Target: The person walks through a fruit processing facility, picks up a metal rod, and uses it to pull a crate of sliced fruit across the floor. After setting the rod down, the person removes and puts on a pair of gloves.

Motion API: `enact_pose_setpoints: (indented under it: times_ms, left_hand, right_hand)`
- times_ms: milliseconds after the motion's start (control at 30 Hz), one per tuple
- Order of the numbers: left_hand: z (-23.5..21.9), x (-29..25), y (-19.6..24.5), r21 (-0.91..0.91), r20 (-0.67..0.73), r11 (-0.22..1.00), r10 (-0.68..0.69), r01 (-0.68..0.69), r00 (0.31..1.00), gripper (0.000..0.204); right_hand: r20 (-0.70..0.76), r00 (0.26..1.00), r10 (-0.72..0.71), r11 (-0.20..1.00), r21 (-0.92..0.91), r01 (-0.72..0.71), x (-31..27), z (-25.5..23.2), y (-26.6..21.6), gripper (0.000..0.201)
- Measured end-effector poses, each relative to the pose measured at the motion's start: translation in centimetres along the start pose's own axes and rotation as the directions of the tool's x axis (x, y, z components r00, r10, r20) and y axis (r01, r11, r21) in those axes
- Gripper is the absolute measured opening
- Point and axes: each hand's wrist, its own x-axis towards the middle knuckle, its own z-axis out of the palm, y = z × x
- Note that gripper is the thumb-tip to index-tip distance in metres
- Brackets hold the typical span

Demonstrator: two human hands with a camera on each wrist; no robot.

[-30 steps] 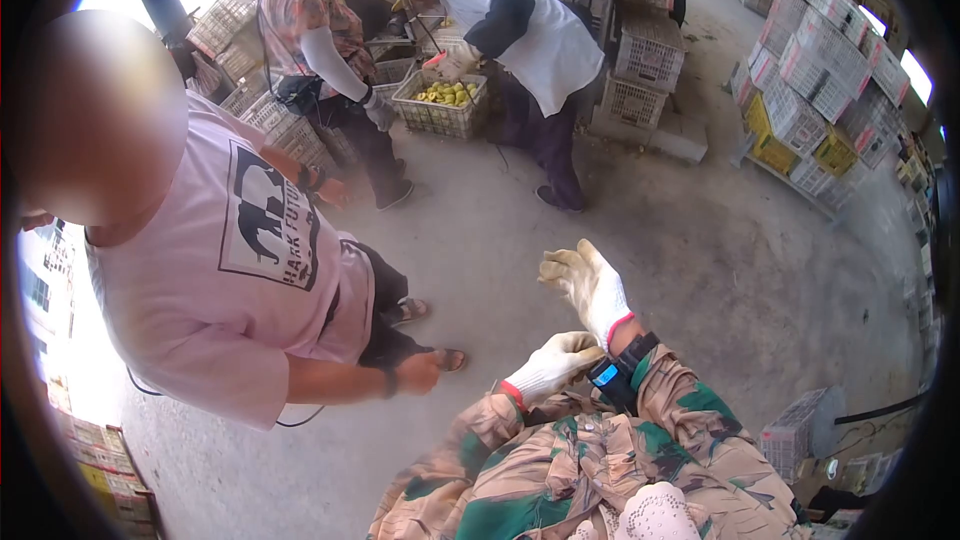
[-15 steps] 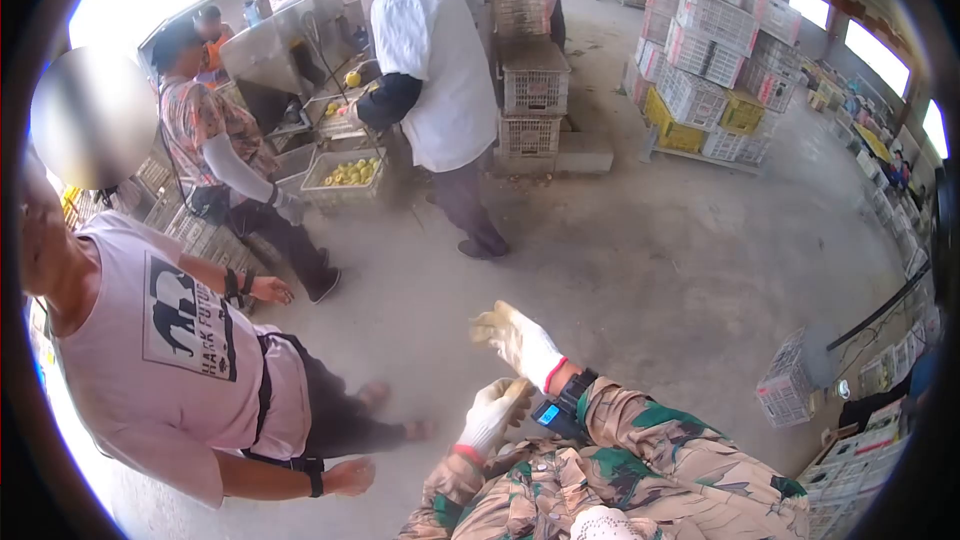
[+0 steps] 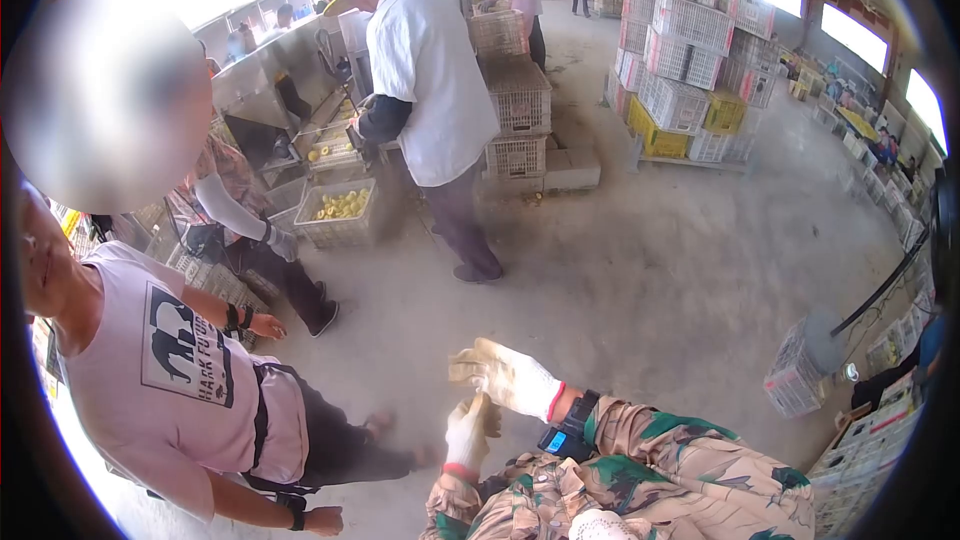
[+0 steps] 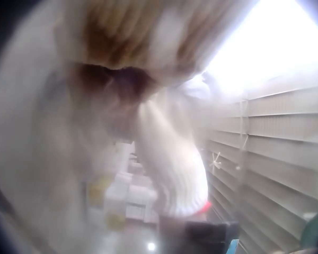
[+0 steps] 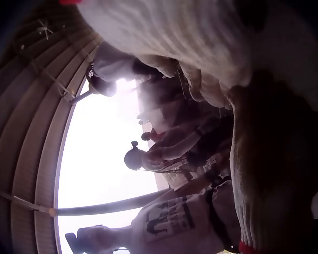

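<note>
Both hands wear white knit gloves with tan palms and red cuffs. My right hand (image 3: 510, 377) is raised over the floor in front of my body, its fingers extended to the left. Just below it is my left hand (image 3: 470, 435), fingers bent, with its fingertips up against the right glove's underside. I cannot tell whether they pinch that glove. A black wrist device (image 3: 568, 435) with a blue screen is strapped behind the right cuff. In the left wrist view the right glove (image 4: 172, 164) shows blurred; in the right wrist view, gloves fill the upper and right parts.
A person in a pink T-shirt (image 3: 190, 360) stands close on the left. Beyond, another in a white shirt (image 3: 425, 80) works beside a crate of yellow-green fruit (image 3: 335, 230). Stacked crates (image 3: 690, 60) stand at the back right; a single crate (image 3: 795, 370) is on the right.
The view has swung up and rightward. My left hand has moved from the right wrist to beneath the right hand's palm and fingers. The person in white has straightened up.
</note>
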Motion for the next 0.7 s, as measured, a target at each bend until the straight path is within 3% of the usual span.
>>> enact_pose_setpoints:
  times_ms: [233,367,467,600,700]
  left_hand:
    - [0.2,0.1,0.2,-0.023,-0.020,1.000,0.005,-0.005,1.000,0.034]
    - [-0.3,0.9,0.8,-0.149,0.027,0.986,-0.077,0.080,0.997,0.032]
    - [-0.7,1.8,0.6,-0.292,0.092,0.954,-0.042,0.067,0.995,0.028]
    - [-0.9,1.9,0.3,-0.262,-0.083,0.965,-0.046,0.022,0.995,0.022]
    - [-1.4,2.1,0.1,-0.286,-0.075,0.958,-0.041,0.018,0.996,0.023]
  right_hand:
    - [0.011,1.000,0.013,0.999,0.041,-0.013,0.3,-0.2,-0.6,0.037]
    - [-0.008,0.999,0.049,0.996,0.073,-0.048,0.8,0.2,-0.6,0.037]
    - [-0.005,0.997,0.075,0.994,0.082,-0.074,0.9,-0.1,-0.5,0.041]
    - [0.004,0.994,0.110,0.992,0.069,-0.110,0.9,0.6,-0.4,0.043]
    - [0.005,0.995,0.095,0.994,0.060,-0.095,1.1,0.4,-0.2,0.044]
